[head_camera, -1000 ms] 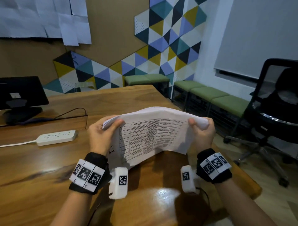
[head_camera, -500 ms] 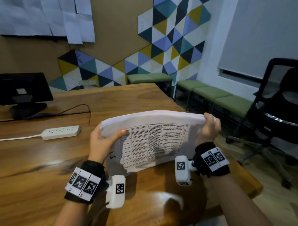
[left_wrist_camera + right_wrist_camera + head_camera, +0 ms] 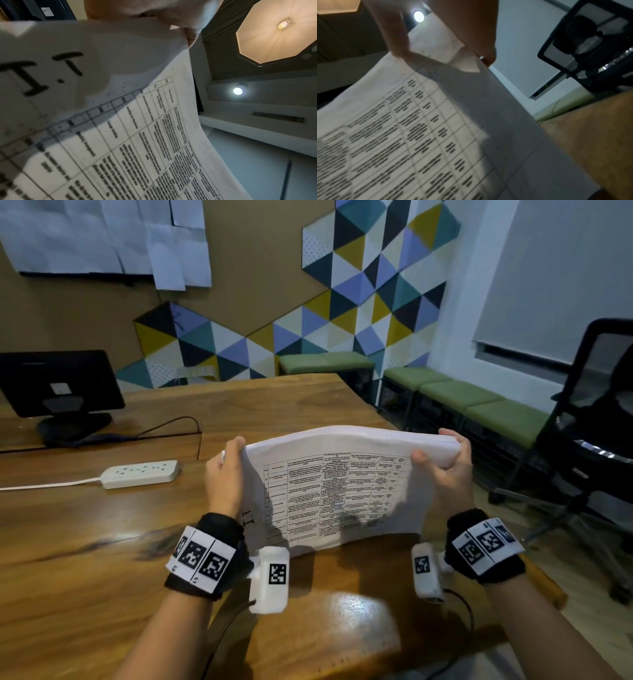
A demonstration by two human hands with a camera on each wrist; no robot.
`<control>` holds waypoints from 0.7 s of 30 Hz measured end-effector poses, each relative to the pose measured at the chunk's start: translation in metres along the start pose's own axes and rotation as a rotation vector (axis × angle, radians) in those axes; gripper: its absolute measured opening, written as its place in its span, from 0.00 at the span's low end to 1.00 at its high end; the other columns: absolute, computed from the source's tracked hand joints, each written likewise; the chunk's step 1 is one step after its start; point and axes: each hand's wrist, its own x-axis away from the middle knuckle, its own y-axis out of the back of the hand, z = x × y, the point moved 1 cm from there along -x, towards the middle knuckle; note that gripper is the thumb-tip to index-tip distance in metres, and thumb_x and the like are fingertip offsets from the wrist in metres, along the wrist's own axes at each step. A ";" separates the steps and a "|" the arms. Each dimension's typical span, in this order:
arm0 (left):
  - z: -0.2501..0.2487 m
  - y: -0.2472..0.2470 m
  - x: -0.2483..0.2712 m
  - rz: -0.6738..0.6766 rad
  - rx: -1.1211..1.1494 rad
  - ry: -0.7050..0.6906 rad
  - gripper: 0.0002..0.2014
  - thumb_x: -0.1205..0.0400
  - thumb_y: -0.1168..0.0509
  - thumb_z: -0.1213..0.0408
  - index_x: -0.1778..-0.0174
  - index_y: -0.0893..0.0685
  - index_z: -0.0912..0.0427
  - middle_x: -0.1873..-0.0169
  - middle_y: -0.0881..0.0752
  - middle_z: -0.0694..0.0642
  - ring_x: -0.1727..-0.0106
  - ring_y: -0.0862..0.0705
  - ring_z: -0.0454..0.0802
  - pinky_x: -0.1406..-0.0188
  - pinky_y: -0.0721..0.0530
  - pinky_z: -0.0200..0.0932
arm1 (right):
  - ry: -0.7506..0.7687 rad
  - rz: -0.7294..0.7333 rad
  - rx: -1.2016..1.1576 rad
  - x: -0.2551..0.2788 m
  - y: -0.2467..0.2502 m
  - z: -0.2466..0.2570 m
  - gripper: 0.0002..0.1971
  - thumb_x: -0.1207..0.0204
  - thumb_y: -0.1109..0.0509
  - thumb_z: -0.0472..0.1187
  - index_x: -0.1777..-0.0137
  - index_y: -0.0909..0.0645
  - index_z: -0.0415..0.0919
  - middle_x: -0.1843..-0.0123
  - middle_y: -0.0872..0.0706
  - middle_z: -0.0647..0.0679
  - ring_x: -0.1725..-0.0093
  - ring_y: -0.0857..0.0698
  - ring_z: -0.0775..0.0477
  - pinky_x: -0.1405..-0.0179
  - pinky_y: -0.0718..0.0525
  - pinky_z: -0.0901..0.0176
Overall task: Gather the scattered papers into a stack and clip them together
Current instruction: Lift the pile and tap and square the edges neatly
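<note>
Fingers first: our left hand (image 3: 224,474) curls over the top left corner of the paper stack (image 3: 342,487), thumb side toward us, while our right hand (image 3: 445,470) pinches the top right corner, thumb in front and fingers wrapped behind. Both hands hold paper; neither is spread free. From the left wrist view the fingertips (image 3: 192,33) pinch the sheet's upper edge just above the handwritten "I.T" (image 3: 42,75); the right wrist view is blurred, yet it shows the thumb (image 3: 397,40) pressed on the printed table.

The stack stands nearly upright between our two hands, its long axis running left to right, its lower edge down at the wooden table (image 3: 102,542), though we cannot tell whether it touches. The top edge bows upward in the middle. The papers hang below and between our fingers, so each hand is equally near.

We judge the gathering done and the squaring under way; tapping the bottom edge down on the wood would seem the natural next move. No clip shows anywhere in view, so one hand must let go to fetch it.

Beyond lie a white power strip (image 3: 140,473), a dark monitor (image 3: 58,381) and an office chair (image 3: 599,422).
</note>
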 end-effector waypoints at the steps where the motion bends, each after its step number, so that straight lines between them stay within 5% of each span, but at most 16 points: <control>1: 0.000 0.000 0.001 0.029 -0.026 -0.042 0.14 0.19 0.43 0.59 0.72 0.27 0.51 0.69 0.26 0.50 0.65 0.28 0.44 0.62 0.32 0.41 | 0.013 0.023 0.058 -0.002 0.004 -0.001 0.22 0.30 0.27 0.33 0.38 0.30 0.39 0.56 0.22 0.54 0.66 0.16 0.73 0.70 0.18 0.79; 4: 0.008 0.012 0.000 0.214 -0.056 -0.152 0.06 0.22 0.39 0.50 0.55 0.18 0.42 0.49 0.16 0.47 0.47 0.19 0.37 0.46 0.23 0.40 | 0.028 0.085 0.135 -0.008 0.018 0.002 0.15 0.26 0.33 0.26 0.50 0.24 0.48 0.58 0.20 0.53 0.68 0.16 0.72 0.71 0.19 0.80; 6: 0.017 0.019 0.000 0.287 -0.067 -0.182 0.10 0.24 0.38 0.44 0.50 0.18 0.38 0.44 0.15 0.49 0.44 0.17 0.38 0.45 0.19 0.37 | -0.015 0.143 0.100 -0.012 0.027 0.006 0.16 0.25 0.34 0.26 0.56 0.24 0.52 0.61 0.18 0.51 0.70 0.15 0.69 0.73 0.19 0.78; 9: 0.020 0.017 0.001 0.180 -0.093 -0.284 0.10 0.18 0.44 0.57 0.63 0.20 0.48 0.69 0.15 0.34 0.66 0.20 0.26 0.64 0.23 0.22 | -0.015 0.215 0.157 -0.019 0.037 0.011 0.14 0.25 0.35 0.27 0.59 0.22 0.49 0.69 0.13 0.57 0.71 0.16 0.67 0.72 0.18 0.76; 11: 0.021 0.010 0.002 0.084 -0.099 -0.317 0.17 0.17 0.46 0.59 0.75 0.33 0.51 0.82 0.27 0.39 0.78 0.32 0.32 0.75 0.34 0.27 | 0.003 0.245 0.212 -0.022 0.040 0.011 0.12 0.24 0.34 0.28 0.61 0.20 0.48 0.71 0.12 0.63 0.71 0.16 0.65 0.71 0.19 0.75; 14: 0.020 0.003 0.000 -0.032 -0.054 -0.325 0.20 0.21 0.45 0.51 0.78 0.40 0.53 0.83 0.36 0.43 0.80 0.39 0.36 0.78 0.41 0.31 | 0.017 0.248 0.271 -0.024 0.042 0.011 0.12 0.25 0.33 0.30 0.62 0.17 0.49 0.71 0.12 0.66 0.70 0.16 0.67 0.68 0.18 0.72; 16: 0.021 0.001 -0.004 -0.114 -0.085 -0.325 0.23 0.18 0.47 0.56 0.81 0.42 0.52 0.90 0.34 0.43 0.84 0.39 0.36 0.80 0.43 0.31 | 0.066 0.236 0.384 -0.021 0.043 0.018 0.09 0.27 0.30 0.32 0.60 0.13 0.47 0.70 0.11 0.67 0.67 0.15 0.67 0.64 0.17 0.68; 19: 0.019 -0.001 -0.007 -0.139 -0.122 -0.345 0.24 0.17 0.49 0.59 0.82 0.42 0.52 0.92 0.33 0.42 0.85 0.38 0.37 0.80 0.44 0.32 | 0.213 0.338 0.763 -0.022 0.035 0.039 0.05 0.29 0.28 0.35 0.57 0.10 0.36 0.64 0.08 0.44 0.63 0.12 0.49 0.61 0.16 0.51; 21: 0.020 0.000 -0.008 -0.142 -0.107 -0.354 0.24 0.17 0.49 0.60 0.81 0.43 0.52 0.93 0.33 0.42 0.85 0.38 0.36 0.81 0.44 0.31 | 0.183 0.469 0.905 -0.029 0.023 0.054 0.07 0.30 0.26 0.39 0.56 0.11 0.37 0.61 0.10 0.42 0.58 0.13 0.43 0.57 0.17 0.52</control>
